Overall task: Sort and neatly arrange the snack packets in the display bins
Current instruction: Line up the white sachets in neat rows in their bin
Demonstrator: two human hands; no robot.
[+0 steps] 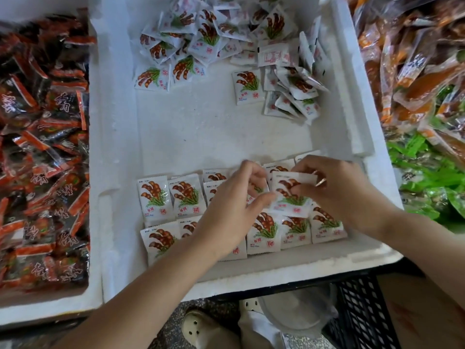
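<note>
A white foam bin (161,144) holds small white snack packets printed with brown pods and green leaves. Two neat rows of packets (161,197) lie along its near edge. A loose heap of the same packets (201,39) fills the far end, and one single packet (247,86) lies flat beside it. My right hand (337,190) pinches one packet (292,197) above the right part of the rows. My left hand (234,205) touches that packet's left edge with thumb and fingers curled at it, covering part of the rows.
Left of the white bin, another foam bin (93,293) is full of red-and-black packets (42,172). To the right lie orange packets (407,61) and green packets (432,182). A black plastic crate (362,313) stands below, beside my shoe (201,328).
</note>
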